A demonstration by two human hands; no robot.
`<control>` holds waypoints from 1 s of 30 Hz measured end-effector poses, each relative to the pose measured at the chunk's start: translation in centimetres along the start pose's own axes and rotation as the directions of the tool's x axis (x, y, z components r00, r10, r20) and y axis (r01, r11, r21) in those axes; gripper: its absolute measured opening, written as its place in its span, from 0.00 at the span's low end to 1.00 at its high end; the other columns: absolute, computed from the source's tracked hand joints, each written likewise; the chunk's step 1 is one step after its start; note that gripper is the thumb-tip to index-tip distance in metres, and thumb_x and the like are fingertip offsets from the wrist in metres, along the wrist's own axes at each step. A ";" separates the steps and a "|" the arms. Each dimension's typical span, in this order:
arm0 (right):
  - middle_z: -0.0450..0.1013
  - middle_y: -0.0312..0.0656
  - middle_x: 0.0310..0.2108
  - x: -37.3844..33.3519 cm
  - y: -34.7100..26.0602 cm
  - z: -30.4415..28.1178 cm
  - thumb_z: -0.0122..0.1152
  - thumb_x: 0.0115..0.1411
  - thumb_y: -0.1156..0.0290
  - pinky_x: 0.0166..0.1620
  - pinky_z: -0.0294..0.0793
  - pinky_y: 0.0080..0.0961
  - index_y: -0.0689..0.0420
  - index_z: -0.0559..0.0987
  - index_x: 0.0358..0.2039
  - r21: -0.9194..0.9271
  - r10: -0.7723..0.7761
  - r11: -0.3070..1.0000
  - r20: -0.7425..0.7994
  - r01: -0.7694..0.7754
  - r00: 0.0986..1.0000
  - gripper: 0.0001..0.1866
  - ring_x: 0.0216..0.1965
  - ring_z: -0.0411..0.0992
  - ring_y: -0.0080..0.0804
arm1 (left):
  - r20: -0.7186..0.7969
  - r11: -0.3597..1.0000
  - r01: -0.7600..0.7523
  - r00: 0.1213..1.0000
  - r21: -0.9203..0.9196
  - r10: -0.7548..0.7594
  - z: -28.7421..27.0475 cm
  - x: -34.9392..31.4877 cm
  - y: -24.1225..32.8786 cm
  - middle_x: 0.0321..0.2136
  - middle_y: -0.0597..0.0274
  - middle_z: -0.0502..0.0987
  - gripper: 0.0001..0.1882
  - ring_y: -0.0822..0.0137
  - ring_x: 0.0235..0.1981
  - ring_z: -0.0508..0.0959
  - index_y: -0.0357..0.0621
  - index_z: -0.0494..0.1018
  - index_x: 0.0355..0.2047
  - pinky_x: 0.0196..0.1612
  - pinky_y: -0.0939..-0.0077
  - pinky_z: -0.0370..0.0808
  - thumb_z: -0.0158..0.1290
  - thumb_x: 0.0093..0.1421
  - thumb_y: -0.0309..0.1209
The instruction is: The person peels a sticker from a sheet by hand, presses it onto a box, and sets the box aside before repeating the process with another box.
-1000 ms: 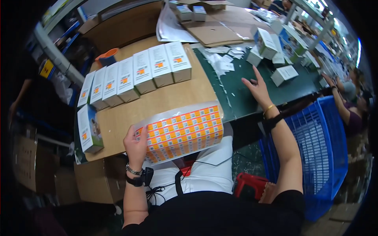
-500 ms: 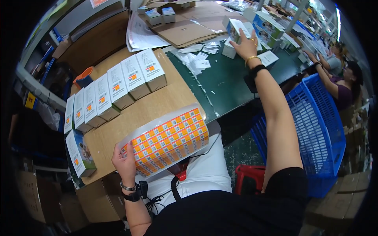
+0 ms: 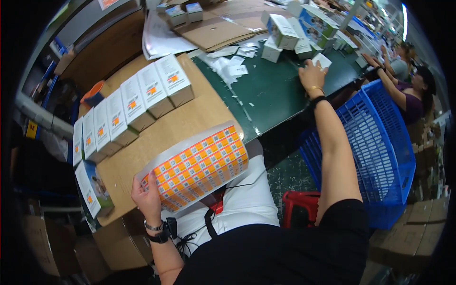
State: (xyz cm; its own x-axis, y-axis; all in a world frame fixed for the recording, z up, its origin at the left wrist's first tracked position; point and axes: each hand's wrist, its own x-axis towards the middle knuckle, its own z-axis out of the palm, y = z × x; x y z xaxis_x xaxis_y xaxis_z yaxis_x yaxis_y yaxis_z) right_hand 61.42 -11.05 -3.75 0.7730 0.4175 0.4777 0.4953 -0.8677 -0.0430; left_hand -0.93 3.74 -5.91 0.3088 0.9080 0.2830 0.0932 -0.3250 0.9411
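My left hand (image 3: 147,195) pinches the left edge of a sheet of orange-and-white stickers (image 3: 197,166) with printed square codes, which curves above my lap. At the far right of the green table, my right hand (image 3: 312,77) has its fingers curled over the near side of a small white box (image 3: 323,61); the fingertips are partly hidden. Beyond that hand, several white boxes (image 3: 284,32) with picture sides lie in a cluster. On the wooden board to the left stands a slanting row of white boxes (image 3: 135,97) bearing orange stickers. One more stickered box (image 3: 94,189) sits at the board's near left corner.
Flattened cardboard (image 3: 216,33) and white paper scraps (image 3: 230,66) lie on the table's far part. An orange tape roll (image 3: 93,93) is behind the box row. To my right are a blue plastic basket (image 3: 375,152) and a red stool (image 3: 300,207). Two people sit beyond the basket.
My right hand has left the upright boxes at the back and come nearer, down to the small white box. My left hand still holds the sticker sheet. The view has shifted slightly.
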 end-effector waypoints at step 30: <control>0.77 0.50 0.54 -29.2 -18.7 -21.8 0.69 0.60 0.82 0.50 0.80 0.29 0.59 0.84 0.46 0.927 -0.624 0.100 -0.225 0.362 0.748 0.13 0.49 0.79 0.37 | 0.328 0.921 0.316 0.916 -0.230 -0.232 -2.8 -4.8 6.1 0.33 0.65 0.82 0.06 0.78 0.33 0.79 0.38 0.77 0.37 0.38 0.80 0.76 0.60 0.67 0.27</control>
State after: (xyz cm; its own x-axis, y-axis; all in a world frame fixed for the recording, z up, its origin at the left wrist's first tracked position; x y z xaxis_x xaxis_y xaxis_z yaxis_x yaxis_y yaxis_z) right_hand 20.97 -12.93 2.20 0.1799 0.7931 0.5820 0.6968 0.3148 -0.6444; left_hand -4.47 -1.88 -1.05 0.5714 0.8204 -0.0199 -0.0341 0.0480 0.9983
